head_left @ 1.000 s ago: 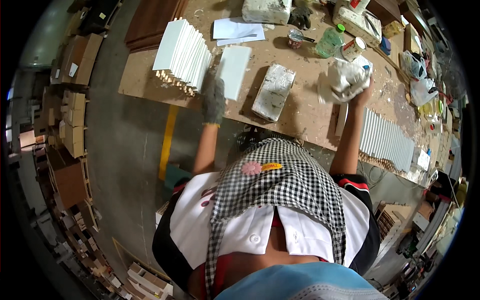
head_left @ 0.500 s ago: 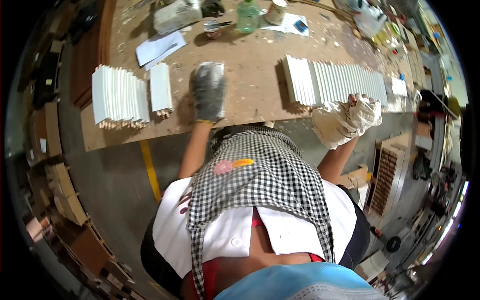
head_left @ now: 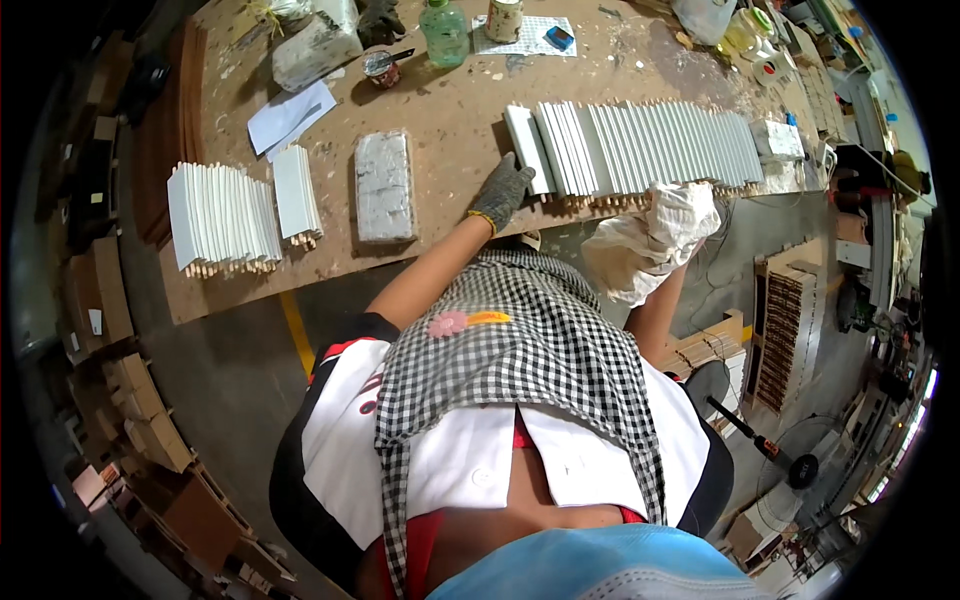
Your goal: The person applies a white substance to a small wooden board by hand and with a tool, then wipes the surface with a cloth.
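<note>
My left hand (head_left: 503, 192), in a dark grey knit glove, is closed at the near left edge of a white-painted slat (head_left: 526, 148). This slat leans slightly apart from the long row of white slats (head_left: 660, 150), whose bare wooden ends show. My right hand is bunched in a cream cloth (head_left: 650, 240) at the near edge of the row; the folds hide most of its fingers. A white, paint-smeared rectangular block (head_left: 385, 188) lies alone left of my left hand. Farther left stand a small bundle of white slats (head_left: 295, 192) and a larger one (head_left: 222, 215).
The worktable (head_left: 440, 120) carries folded white paper (head_left: 290, 118), a small cup (head_left: 380, 68), a green bottle (head_left: 444, 35), a can (head_left: 504, 20) and a wrapped bundle (head_left: 315, 45) at the back. A white box (head_left: 776, 140) sits right of the row. A fan (head_left: 785, 462) stands lower right.
My left hand has left the white block and moved right to the row's end slat, which now stands apart. My right hand with the cloth has shifted left along the row.
</note>
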### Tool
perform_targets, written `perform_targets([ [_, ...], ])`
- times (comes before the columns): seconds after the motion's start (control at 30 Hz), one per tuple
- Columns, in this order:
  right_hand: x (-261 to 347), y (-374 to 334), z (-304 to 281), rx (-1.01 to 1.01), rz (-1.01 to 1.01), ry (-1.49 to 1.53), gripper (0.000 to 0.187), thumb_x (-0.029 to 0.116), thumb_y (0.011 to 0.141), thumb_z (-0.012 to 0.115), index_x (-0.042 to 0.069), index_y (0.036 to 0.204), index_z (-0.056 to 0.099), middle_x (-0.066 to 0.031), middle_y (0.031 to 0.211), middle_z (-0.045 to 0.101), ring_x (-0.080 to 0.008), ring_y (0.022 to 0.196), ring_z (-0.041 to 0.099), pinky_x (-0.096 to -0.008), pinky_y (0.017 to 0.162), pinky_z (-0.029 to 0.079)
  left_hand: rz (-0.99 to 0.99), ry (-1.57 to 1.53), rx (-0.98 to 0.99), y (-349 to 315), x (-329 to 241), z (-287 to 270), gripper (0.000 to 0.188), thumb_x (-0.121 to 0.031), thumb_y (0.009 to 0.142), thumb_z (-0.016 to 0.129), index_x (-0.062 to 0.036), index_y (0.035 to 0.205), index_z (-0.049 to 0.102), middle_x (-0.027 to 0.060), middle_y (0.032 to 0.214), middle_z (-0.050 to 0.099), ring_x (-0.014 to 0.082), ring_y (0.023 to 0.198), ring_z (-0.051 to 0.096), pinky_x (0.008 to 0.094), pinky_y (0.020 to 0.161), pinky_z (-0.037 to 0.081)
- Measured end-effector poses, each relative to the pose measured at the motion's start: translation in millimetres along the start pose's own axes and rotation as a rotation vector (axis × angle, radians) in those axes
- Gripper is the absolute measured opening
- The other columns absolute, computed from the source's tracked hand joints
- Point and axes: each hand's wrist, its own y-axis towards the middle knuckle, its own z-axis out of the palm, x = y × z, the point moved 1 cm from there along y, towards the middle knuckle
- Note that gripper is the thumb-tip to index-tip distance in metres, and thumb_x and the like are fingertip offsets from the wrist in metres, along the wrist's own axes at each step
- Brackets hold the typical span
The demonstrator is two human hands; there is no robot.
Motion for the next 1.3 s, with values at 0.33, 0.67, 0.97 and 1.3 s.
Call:
perform_targets([
  [0.33,15.8,3.8,76.4,0.276,0.387,1.010,0.036,0.036,0.090,0.061,0.004,0.105,0.065,-0.0107,0.098,0.068,-0.0238,0.087,0.068,-0.0376,0.077,0.057,0.355,0.213,-0.562,-107.1,15.0,-139.0,0.040,-0.025,0.092,0.061,0.0025,0.121,0.059,0.0219,0.122,0.064,0.0366,0.109,0.062,0.0443,0.095,0.049],
  [0.67,135.8,-35.8,225.0,0.848,0.338,0.583,0.049,0.044,0.103,0.046,0.004,0.131,0.057,-0.0174,0.117,0.066,-0.0267,0.102,0.068,-0.0370,0.089,0.057,0.286,0.304,-0.843,-165.4,71.9,-181.9,0.088,-0.034,0.072,0.087,-0.0003,0.142,0.046,0.0254,0.129,0.057,0.0398,0.114,0.057,0.0479,0.097,0.048],
  [0.97,156.1,-68.6,363.0,0.894,-0.942,-0.388,0.035,0.035,0.103,0.046,0.017,0.125,0.065,-0.0130,0.143,0.053,-0.0287,0.137,0.046,-0.0590,0.118,0.023,0.260,0.122,-0.783,-173.3,61.2,-169.1,0.100,-0.031,0.079,0.083,0.0044,0.153,0.027,0.0270,0.142,0.049,0.0365,0.128,0.052,0.0432,0.108,0.042],
  [1.3,51.2,83.4,315.5,1.291,-0.425,-0.331,0.052,0.034,0.090,0.070,0.011,0.136,0.061,-0.0173,0.129,0.066,-0.0318,0.116,0.063,-0.0381,0.100,0.048,0.265,0.401,-0.826,-172.7,57.0,-163.4,0.082,-0.027,0.082,0.081,0.0005,0.147,0.040,0.0266,0.141,0.047,0.0411,0.131,0.044,0.0500,0.111,0.035],
])
